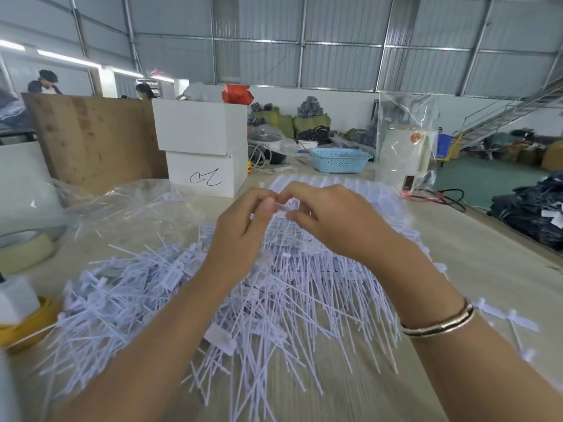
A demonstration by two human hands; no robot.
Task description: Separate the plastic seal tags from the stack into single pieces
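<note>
while both hands, left hand (243, 220) and right hand (329, 220), pinched a joined tag strip (285, 207), snapping one tag free seemed next.

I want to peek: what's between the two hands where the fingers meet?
In the head view, a small white plastic tag, pinched by left hand and right hand.

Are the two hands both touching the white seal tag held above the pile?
Touching. The head view shows the left hand and right hand each pinching the seal tag between fingertips, raised above the pile of tags.
</note>
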